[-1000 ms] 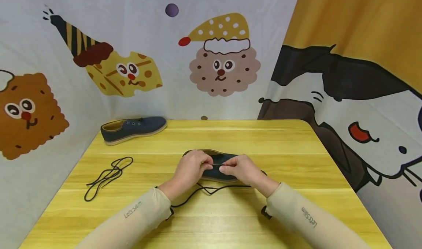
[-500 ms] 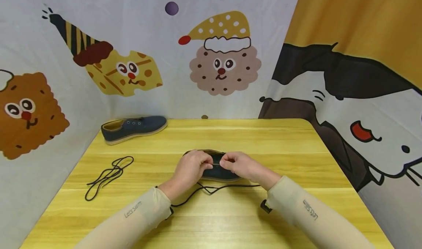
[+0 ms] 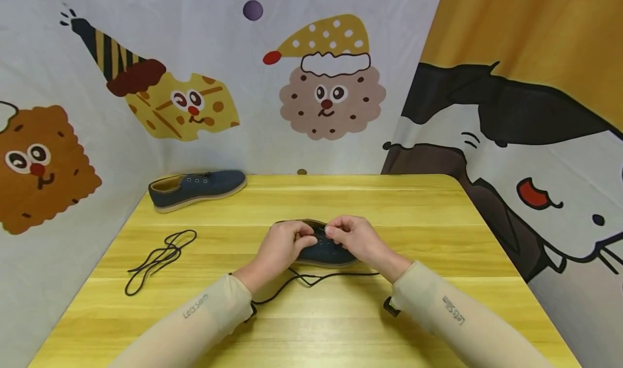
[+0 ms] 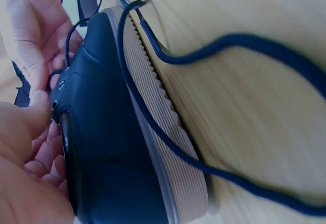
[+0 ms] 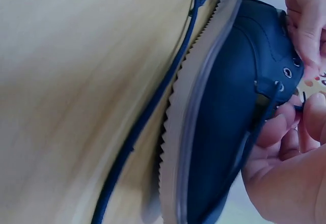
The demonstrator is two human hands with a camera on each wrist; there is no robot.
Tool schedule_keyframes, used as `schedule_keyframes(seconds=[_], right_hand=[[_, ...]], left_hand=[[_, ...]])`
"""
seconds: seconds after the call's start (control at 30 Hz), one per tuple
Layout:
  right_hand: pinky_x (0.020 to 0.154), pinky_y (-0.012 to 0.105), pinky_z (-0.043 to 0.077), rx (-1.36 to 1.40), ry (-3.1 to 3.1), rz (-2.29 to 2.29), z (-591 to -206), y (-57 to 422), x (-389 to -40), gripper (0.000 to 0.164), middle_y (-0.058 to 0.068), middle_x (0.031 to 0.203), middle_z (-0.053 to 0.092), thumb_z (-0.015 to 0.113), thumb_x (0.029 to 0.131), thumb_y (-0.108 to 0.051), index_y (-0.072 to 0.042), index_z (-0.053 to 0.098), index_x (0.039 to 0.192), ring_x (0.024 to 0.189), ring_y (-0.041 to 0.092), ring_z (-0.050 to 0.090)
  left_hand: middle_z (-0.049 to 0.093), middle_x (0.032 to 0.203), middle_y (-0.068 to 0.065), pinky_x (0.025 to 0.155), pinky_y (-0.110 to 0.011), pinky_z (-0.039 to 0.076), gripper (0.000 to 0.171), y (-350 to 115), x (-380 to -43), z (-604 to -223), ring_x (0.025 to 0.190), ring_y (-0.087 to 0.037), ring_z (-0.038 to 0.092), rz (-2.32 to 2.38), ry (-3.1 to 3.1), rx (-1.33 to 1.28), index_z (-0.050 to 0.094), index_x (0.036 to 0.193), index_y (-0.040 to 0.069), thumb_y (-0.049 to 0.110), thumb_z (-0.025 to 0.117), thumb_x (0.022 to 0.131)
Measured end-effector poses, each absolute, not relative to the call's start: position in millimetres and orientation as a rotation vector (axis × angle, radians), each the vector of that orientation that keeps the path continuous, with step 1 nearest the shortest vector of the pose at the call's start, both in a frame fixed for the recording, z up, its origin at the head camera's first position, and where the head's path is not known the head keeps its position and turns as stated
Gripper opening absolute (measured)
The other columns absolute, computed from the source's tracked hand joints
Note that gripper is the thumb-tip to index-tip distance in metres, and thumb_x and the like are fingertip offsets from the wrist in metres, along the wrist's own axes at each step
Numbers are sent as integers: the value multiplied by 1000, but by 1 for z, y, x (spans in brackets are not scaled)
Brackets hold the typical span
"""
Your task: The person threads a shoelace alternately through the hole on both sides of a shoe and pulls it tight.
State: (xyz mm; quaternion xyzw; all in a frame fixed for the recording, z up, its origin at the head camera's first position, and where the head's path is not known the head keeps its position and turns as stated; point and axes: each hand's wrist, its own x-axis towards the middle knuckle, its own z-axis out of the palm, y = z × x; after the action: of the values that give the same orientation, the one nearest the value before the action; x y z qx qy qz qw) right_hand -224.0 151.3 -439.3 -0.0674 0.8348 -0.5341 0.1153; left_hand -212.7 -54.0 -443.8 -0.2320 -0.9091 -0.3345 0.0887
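A dark blue lace-up shoe (image 3: 328, 255) with a pale ridged sole lies on the table, toe to the right. At its opening, my left hand (image 3: 279, 243) pinches the eyelet flap (image 4: 57, 95), thumb outside and fingers inside. My right hand (image 3: 362, 241) is at the eyelets from the toe side, its thumb and fingertips pinching a dark shoelace (image 5: 299, 107) close to the flap. In the right wrist view, lace also passes through an eyelet near the toe. The pinched lace's end is mostly hidden by the fingers.
A second blue shoe (image 3: 197, 189) stands at the table's far left corner. Another dark shoelace (image 3: 163, 257) lies loosely looped at the left. Loose lace (image 4: 244, 40) from the worked shoe trails along its near side. A printed curtain (image 3: 209, 32) hangs behind the table.
A lace stretched between both hands earlier no longer shows there. My right hand has shifted slightly away toward the far side of the shoe. My left thumb and fingers have spread a little.
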Motion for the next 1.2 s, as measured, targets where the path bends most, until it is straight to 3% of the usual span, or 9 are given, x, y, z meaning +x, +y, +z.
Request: schedule_keyframes(seconds=[0.2,0.33,0.6,1.03,1.2], right_hand=[[59,34,45,-197,2467,-1598,-444,148,-225,14,1,81,62,64,82,-34,-22,68,88,71,20,55],[63,34,48,-207,2456,-1608,-445,148,-226,15,-1,86,64,64,82,-33,-21,68,90,76,19,57],[65,29,48,-240,2658,-1375,-445,156,-221,12,-7,88,62,61,85,-26,-23,67,96,78,11,57],[61,26,46,-377,2761,-1091,-450,160,-215,6,-12,85,60,67,81,-30,-26,68,86,75,7,55],[60,27,46,-466,2714,-1090,-446,165,-218,6,-11,80,60,65,82,-27,-25,67,87,70,9,55]], left_hand=[[58,74,14,50,-23,42,33,-51,-215,-439,56,-2,50,-1119,-2715,-635,65,107,20,43,56,85],[61,80,18,56,-23,44,22,-46,-219,-438,64,1,52,-1053,-2743,-598,68,99,27,41,57,86],[55,64,17,49,-23,42,16,-40,-224,-436,52,-1,49,-989,-2826,-588,66,83,26,37,55,87],[55,59,8,41,-28,39,22,-34,-226,-432,47,-12,50,-1155,-2990,-392,62,77,21,38,54,88],[57,67,3,48,-29,42,19,-53,-234,-417,55,-14,51,-1278,-2833,-323,61,83,17,32,52,91]])
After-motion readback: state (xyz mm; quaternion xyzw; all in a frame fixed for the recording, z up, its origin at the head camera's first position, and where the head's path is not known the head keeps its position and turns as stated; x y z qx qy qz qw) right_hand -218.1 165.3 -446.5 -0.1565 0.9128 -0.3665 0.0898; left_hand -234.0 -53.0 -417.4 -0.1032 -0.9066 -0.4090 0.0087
